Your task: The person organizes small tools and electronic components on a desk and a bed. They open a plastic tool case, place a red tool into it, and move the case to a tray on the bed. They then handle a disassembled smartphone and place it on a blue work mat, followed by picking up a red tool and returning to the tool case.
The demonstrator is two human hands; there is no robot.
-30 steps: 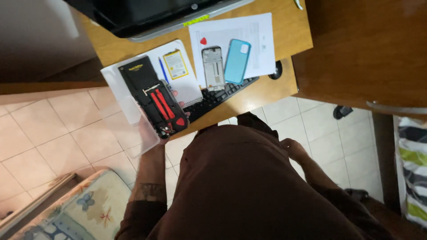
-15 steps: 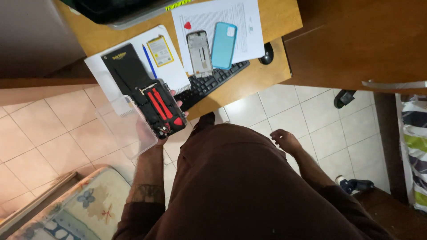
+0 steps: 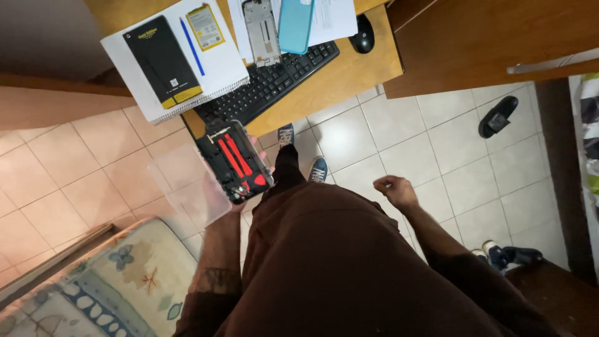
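My left hand (image 3: 244,201) holds an open clear plastic tool case (image 3: 234,160) from below; its black insert carries red pry tools and small bits, and the transparent lid (image 3: 187,187) hangs open to the left. The case is lifted off the desk, over the tiled floor. My right hand (image 3: 394,189) hangs at my side with fingers loosely curled and nothing in it. On the wooden desk (image 3: 337,72) lie a black box (image 3: 162,61) on a white notebook (image 3: 218,59), a phone battery (image 3: 205,26), a phone frame (image 3: 261,31) and a teal phone case (image 3: 295,24).
A black keyboard (image 3: 268,84) and mouse (image 3: 362,41) sit near the desk's front edge. A blue pen (image 3: 192,46) lies on the notebook. A black sandal (image 3: 497,116) rests on the floor at right. A patterned cushion (image 3: 106,293) is at lower left.
My left hand lifted the tool case off the notebook and drew it back from the desk toward my body. The view tilted down as I stepped back. My right hand stayed at my side.
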